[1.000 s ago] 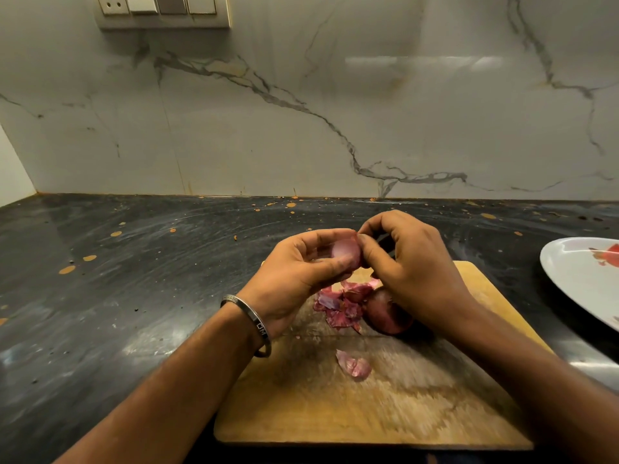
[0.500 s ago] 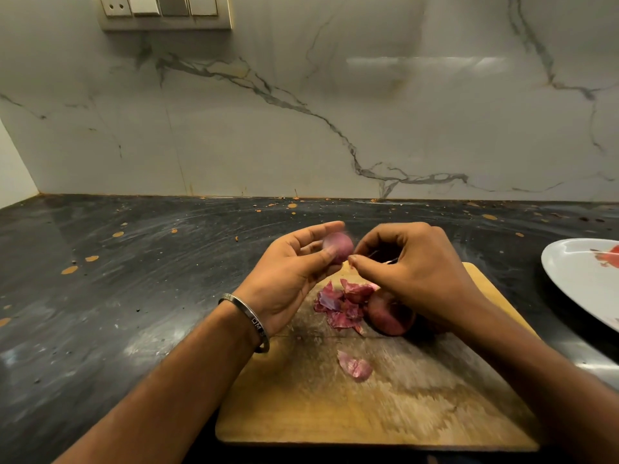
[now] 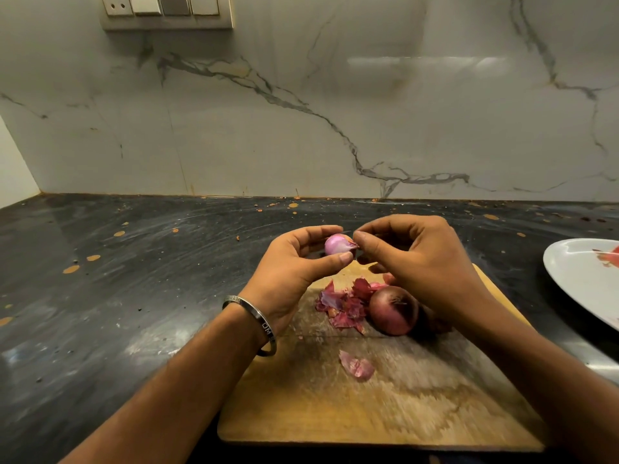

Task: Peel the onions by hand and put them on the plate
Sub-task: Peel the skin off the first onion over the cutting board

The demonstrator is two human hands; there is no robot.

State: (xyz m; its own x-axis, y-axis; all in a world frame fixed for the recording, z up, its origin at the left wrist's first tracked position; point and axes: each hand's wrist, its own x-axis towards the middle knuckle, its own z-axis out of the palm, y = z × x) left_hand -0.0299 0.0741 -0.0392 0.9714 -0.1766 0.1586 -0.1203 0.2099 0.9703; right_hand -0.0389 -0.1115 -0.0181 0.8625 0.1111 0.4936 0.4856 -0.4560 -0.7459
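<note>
My left hand (image 3: 291, 266) holds a small, pale pink onion (image 3: 336, 245) between thumb and fingers above the far end of the wooden cutting board (image 3: 385, 406). My right hand (image 3: 422, 262) pinches a flap of skin at the onion's right side. A second onion (image 3: 393, 309) with its dark red skin on lies on the board under my right hand. A heap of red peels (image 3: 341, 306) sits to its left, and one loose peel (image 3: 356, 365) lies nearer me. The white plate (image 3: 582, 279) is at the right edge.
The board rests on a dark stone counter (image 3: 134, 279) that runs back to a marble-patterned wall (image 3: 301, 128). A switch panel (image 3: 167, 10) is mounted on the wall at the upper left. The plate carries a red mark near its far rim.
My hands have drawn slightly apart and more of the pale onion now shows. My right hand's fingertips have shifted from over the onion to its right side.
</note>
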